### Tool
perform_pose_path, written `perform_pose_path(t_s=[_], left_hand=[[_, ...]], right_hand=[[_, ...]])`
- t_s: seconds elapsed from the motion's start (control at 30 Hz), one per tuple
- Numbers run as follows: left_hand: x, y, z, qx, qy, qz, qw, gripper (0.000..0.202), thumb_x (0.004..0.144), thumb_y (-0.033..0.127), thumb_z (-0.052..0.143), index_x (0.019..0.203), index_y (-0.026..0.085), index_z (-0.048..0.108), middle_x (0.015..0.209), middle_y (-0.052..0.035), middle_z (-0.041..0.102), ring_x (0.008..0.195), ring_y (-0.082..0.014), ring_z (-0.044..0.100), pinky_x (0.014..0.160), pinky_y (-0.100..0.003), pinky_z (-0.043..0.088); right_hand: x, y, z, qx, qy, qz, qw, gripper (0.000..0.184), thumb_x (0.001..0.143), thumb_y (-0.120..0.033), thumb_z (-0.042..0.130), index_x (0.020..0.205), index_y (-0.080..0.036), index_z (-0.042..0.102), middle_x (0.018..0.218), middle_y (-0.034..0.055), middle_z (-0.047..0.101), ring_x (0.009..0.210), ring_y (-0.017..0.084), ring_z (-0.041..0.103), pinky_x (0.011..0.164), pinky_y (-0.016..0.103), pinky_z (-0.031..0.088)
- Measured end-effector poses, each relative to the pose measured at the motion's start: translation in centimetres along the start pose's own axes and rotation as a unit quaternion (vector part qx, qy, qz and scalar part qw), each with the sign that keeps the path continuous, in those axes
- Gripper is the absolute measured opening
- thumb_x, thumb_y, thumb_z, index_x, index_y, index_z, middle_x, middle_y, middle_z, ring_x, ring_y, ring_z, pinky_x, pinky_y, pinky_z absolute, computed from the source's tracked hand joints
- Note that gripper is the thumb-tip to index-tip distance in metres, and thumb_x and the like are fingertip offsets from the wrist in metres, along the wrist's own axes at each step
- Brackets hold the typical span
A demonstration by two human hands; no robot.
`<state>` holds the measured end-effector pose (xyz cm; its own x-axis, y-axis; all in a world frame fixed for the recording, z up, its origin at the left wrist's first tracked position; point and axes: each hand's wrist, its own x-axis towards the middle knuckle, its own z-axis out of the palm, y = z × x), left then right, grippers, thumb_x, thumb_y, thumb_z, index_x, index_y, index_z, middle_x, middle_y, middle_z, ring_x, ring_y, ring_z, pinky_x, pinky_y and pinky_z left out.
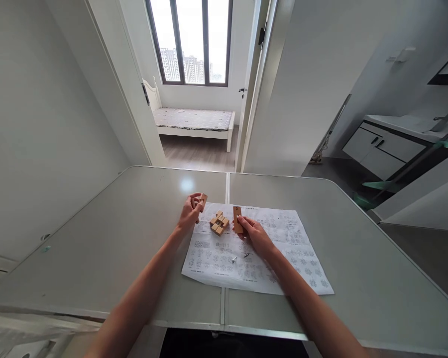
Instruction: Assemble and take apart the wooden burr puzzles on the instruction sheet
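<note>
My left hand [191,211] is closed around small wooden puzzle pieces [203,199], raised at the upper left corner of the paper sheet; my fingers partly cover them. Between my hands, a cluster of interlocked wooden blocks [219,223] rests on the paper. My right hand [254,232] pinches a flat wooden puzzle piece [237,213] marked with a "2", held upright just right of the cluster. Beneath lies a large white instruction sheet [298,248] printed with rows of small diagrams.
Small metallic-looking bits [234,260] lie on the sheet below the blocks. The grey-green table [134,238] has a seam [222,306] down its middle. Beyond its far edge stand a doorway and a bed [194,119]; a washbasin cabinet [384,144] is at the right.
</note>
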<state>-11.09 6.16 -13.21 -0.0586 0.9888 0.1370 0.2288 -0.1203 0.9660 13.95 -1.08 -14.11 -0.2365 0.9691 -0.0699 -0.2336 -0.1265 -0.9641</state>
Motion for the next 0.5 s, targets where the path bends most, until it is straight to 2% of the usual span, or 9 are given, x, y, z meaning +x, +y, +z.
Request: perform_pose_path(t_s=[0.07,0.13,0.2,0.23,0.3,0.37,0.5], left_hand=[[-0.3,0.5,0.3,-0.071,-0.052,-0.035,0.995,0.054,0.088,0.038,0.064,0.136,0.015,0.052,0.086,-0.0007,0.057,0.063,-0.0096,0.052,0.049,-0.017,0.042],[-0.8,1.0,0.7,-0.132,-0.112,-0.05,0.984,0.058,0.088,0.041,0.068,0.137,0.015,0.053,0.082,-0.0001,0.058,0.062,-0.0092,0.052,0.048,-0.017,0.041],[-1.4,1.6,1.1,-0.18,-0.166,-0.053,0.968,0.056,0.087,0.041,0.071,0.135,0.016,0.056,0.092,-0.0038,0.064,0.072,-0.0108,0.059,0.057,-0.019,0.048],[-1.8,1.8,1.4,-0.195,-0.193,-0.052,0.96,0.054,0.086,0.04,0.073,0.133,0.016,0.059,0.104,-0.0071,0.067,0.081,-0.0129,0.064,0.065,-0.02,0.051],[-2.7,2.4,2.0,-0.195,-0.258,-0.056,0.945,0.053,0.087,0.039,0.073,0.133,0.018,0.061,0.117,-0.0114,0.068,0.096,-0.0186,0.069,0.075,-0.024,0.054],[-3.6,2.9,2.5,-0.189,-0.295,-0.054,0.935,0.053,0.086,0.04,0.075,0.133,0.018,0.063,0.116,-0.0128,0.071,0.099,-0.0224,0.07,0.078,-0.027,0.054],[-4.5,3.5,3.2,-0.19,-0.333,-0.062,0.922,0.053,0.086,0.04,0.076,0.132,0.018,0.066,0.102,-0.0108,0.073,0.092,-0.0227,0.07,0.073,-0.027,0.053]], right_hand=[[0.0,0.1,-0.2,0.025,-0.011,0.001,1.0,0.052,0.081,-0.069,0.071,0.096,-0.019,0.07,0.085,0.0049,0.067,0.06,0.013,0.046,0.056,0.028,0.039],[0.0,0.0,-0.3,0.054,-0.03,0.004,0.998,0.05,0.082,-0.067,0.072,0.1,-0.02,0.072,0.09,0.0051,0.067,0.061,0.012,0.047,0.056,0.027,0.04],[-0.1,-0.1,-0.2,0.072,-0.051,0.006,0.996,0.048,0.084,-0.065,0.072,0.104,-0.021,0.073,0.092,0.0045,0.067,0.062,0.011,0.047,0.057,0.027,0.04],[-0.1,-0.2,-0.2,0.075,-0.059,0.005,0.995,0.048,0.084,-0.065,0.072,0.105,-0.022,0.073,0.093,0.0044,0.067,0.062,0.011,0.048,0.058,0.027,0.041],[-0.3,-0.4,0.0,0.072,-0.069,-0.003,0.995,0.048,0.085,-0.065,0.071,0.106,-0.023,0.074,0.093,0.0043,0.066,0.064,0.012,0.05,0.059,0.028,0.042],[-0.5,-0.5,0.2,0.056,-0.07,-0.012,0.996,0.047,0.085,-0.065,0.071,0.105,-0.022,0.074,0.088,0.0036,0.065,0.064,0.012,0.051,0.06,0.028,0.043],[-0.8,-0.6,0.6,0.011,-0.054,-0.032,0.998,0.046,0.087,-0.065,0.068,0.1,-0.021,0.073,0.078,0.0019,0.058,0.064,0.014,0.05,0.058,0.028,0.041]])
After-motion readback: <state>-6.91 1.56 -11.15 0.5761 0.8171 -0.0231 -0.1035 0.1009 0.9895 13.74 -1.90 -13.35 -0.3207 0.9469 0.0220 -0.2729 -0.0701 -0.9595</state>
